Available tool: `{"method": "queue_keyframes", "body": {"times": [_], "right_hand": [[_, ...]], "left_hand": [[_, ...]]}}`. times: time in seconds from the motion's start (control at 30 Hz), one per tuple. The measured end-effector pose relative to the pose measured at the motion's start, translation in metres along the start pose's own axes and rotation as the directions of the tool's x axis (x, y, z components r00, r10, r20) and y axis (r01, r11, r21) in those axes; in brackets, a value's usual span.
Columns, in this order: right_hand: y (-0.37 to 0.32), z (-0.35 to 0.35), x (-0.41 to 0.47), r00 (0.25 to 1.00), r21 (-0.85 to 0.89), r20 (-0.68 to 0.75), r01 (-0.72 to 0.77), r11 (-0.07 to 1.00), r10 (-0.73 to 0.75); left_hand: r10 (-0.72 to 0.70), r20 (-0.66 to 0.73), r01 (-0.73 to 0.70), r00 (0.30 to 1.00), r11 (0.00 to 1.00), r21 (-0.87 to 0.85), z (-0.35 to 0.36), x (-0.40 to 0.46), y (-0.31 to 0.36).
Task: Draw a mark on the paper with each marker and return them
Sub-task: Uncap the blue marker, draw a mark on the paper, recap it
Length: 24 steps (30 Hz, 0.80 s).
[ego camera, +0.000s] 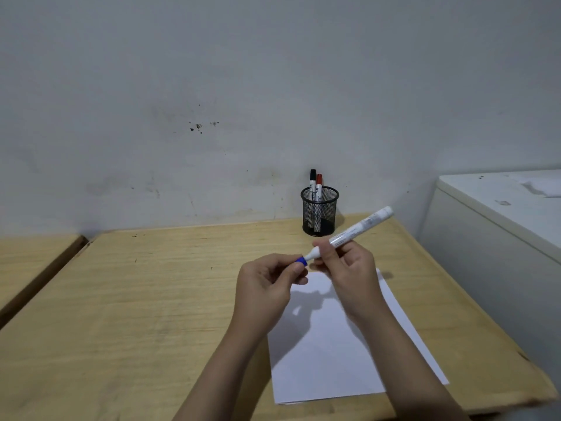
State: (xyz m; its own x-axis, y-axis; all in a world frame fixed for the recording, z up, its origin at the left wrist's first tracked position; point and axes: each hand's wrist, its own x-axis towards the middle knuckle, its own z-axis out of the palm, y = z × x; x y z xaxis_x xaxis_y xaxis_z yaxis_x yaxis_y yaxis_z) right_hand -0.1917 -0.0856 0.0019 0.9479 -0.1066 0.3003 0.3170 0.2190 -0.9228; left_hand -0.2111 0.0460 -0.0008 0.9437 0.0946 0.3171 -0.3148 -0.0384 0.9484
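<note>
The right hand (346,268) grips a white marker (353,232) by its barrel while the left hand (267,284) pinches its blue cap (301,261), above white paper (328,360) on a wooden desk (151,299). Black-capped and red-capped markers stand in a mesh pen cup (319,211) by the wall.

A white marker (355,230) with a blue cap (301,261) is held tilted above a blank white sheet of paper (334,354), cap end lower and to the left. The paper lies flat on the near right of a wooden desk. Two more markers, one black-capped (312,183) and one red-capped (318,187), stand upright in a black mesh cup (319,212) at the back.
</note>
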Motion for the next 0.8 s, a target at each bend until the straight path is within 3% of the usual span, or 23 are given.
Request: {"method": "queue_keyframes", "body": {"times": [0.17,0.27,0.47,0.67,0.8], "right_hand": [[-0.012,-0.02,0.022,0.986,0.053,-0.165,0.039,0.998,-0.03],[-0.009,-0.019,0.025,0.989,-0.007,-0.146,-0.001,1.0,0.0],[-0.001,-0.008,0.027,0.994,-0.122,-0.095,-0.065,0.99,0.053],[0.011,-0.003,0.026,0.989,-0.183,-0.103,-0.122,0.976,0.104],[0.019,-0.001,0.029,0.985,-0.162,-0.03,-0.174,0.971,0.171]], "left_hand": [[-0.132,0.068,0.126,0.989,0.989,0.083,-0.03,0.014,-0.011],[-0.15,0.013,0.143,0.989,0.963,0.228,-0.047,0.04,-0.023],[-0.209,0.025,0.159,0.978,0.814,0.559,-0.053,0.09,-0.049],[-0.243,0.117,0.107,0.963,0.742,0.662,-0.047,0.105,-0.079],[-0.254,0.116,0.129,0.96,0.773,0.621,-0.05,0.103,-0.081]]}}
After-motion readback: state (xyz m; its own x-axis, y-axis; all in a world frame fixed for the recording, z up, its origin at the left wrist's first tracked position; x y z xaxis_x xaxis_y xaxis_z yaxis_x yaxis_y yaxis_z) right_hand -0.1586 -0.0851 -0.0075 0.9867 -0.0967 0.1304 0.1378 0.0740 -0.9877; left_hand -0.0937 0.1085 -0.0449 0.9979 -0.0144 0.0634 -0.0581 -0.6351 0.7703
